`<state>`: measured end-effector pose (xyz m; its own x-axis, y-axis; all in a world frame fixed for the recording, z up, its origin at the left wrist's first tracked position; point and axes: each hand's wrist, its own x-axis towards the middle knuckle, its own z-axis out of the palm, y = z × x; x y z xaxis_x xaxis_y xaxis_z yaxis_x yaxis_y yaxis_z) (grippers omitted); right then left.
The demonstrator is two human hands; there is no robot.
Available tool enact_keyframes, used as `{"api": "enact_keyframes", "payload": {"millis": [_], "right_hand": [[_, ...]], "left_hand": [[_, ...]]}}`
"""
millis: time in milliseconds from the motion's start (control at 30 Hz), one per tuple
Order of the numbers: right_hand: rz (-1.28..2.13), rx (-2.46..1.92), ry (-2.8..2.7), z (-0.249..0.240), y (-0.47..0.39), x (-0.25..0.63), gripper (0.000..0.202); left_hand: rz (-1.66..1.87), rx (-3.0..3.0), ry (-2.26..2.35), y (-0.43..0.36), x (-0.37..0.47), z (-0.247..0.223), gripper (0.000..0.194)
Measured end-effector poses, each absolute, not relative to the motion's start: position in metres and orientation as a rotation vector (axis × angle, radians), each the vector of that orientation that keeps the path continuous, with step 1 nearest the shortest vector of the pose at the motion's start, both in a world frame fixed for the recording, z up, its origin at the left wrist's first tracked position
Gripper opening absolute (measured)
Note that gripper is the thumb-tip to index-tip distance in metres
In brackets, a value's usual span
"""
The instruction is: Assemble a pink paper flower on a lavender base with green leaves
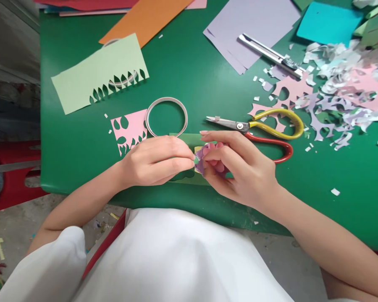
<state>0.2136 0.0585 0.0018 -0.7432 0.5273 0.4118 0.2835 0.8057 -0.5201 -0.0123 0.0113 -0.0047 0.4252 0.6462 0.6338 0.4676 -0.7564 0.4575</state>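
Note:
Near the table's front edge, my left hand [162, 161] pinches a small green paper piece [196, 160] between thumb and fingertips. My right hand [239, 165] is closed on a pink and purple paper flower [219, 155], its fingers bent around the petals. The two hands' fingertips nearly meet at the flower's left side. Beneath them lies a green paper piece [185, 138], partly covered by the hands, with a bit of yellow showing. Scissors [239, 125] with yellow and red handles lie just behind my right hand, blades slightly apart.
A tape ring [147, 117] stands behind my left hand, beside cut pink paper [130, 129]. Light green paper [97, 71] is at the back left. A cutter [271, 54] lies on purple sheets [252, 25]. Paper scraps [349, 88] are heaped at the right.

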Motion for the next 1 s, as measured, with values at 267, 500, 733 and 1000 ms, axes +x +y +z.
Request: {"api": "enact_keyframes", "payload": {"millis": [267,500,733,1000], "right_hand": [[0.278,-0.638,-2.54,0.015,0.058,0.222,0.031],[0.079,-0.89,-2.564,0.02,0.044,0.228,0.035],[0.249,-0.783,-2.57,0.02,0.052,0.231,0.033],[0.05,-0.597,-2.518,0.022,0.055,0.23,0.032]], "left_hand": [[1.214,2.351,1.047,0.011,-0.012,-0.005,0.015],[1.237,2.276,1.017,0.007,-0.005,-0.009,0.016],[1.206,2.322,0.961,0.008,-0.004,-0.008,0.015],[1.196,2.326,0.895,0.006,-0.001,-0.007,0.013]]}}
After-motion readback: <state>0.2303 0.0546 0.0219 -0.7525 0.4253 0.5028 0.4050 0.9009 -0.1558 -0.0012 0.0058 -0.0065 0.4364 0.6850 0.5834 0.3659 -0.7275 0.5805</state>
